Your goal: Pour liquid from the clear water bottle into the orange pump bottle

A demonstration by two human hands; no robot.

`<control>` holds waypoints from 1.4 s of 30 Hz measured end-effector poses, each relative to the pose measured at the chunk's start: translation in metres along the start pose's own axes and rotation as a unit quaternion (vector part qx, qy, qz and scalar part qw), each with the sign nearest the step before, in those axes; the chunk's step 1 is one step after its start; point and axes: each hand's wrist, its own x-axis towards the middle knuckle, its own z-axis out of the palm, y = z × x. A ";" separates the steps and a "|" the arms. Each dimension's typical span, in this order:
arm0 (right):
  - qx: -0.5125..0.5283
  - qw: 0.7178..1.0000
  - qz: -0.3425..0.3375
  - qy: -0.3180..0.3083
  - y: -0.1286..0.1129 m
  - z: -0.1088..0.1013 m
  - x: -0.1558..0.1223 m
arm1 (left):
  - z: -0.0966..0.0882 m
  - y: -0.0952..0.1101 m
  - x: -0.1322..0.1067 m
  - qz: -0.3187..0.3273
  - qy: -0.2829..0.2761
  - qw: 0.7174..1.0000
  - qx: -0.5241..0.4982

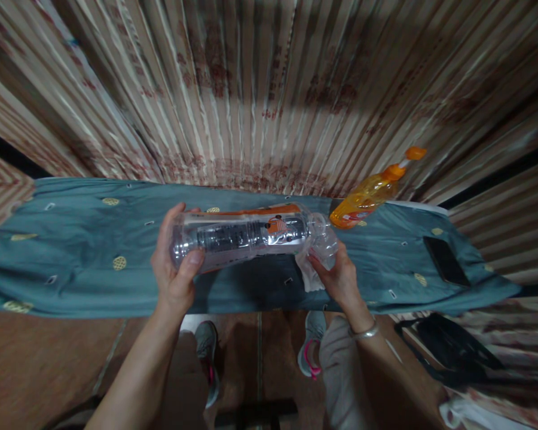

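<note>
A large clear plastic bottle (246, 239) lies sideways in the air above the bed-like table, with an orange-and-white printed label and a see-through body. My left hand (174, 257) is wrapped round its left end, thumb in front and fingers behind. At the bottle's narrower right end, my right hand (338, 272) is closed on a crumpled white cloth (311, 275), which is pressed against the clear plastic there. The fingers behind that end are partly hidden. Just beyond my right hand stands an orange spray bottle (365, 200) with yellow-orange liquid.
A teal patterned cloth (85, 239) covers the long narrow table. On its right part lies a dark phone (446, 261). Striped curtains (251, 107) hang behind and at both sides. A black bag (457, 346) is at the lower right, below the table edge.
</note>
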 end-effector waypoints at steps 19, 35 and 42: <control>-0.007 1.000 0.004 -0.002 -0.001 -0.001 0.000 | 0.001 0.000 0.001 0.017 0.001 1.000 -0.001; -0.008 1.000 0.006 -0.006 -0.001 -0.001 0.001 | 0.001 0.000 0.001 0.014 -0.001 1.000 0.000; -0.006 1.000 -0.014 -0.005 0.002 -0.001 0.002 | 0.001 -0.002 0.002 0.021 0.006 1.000 -0.012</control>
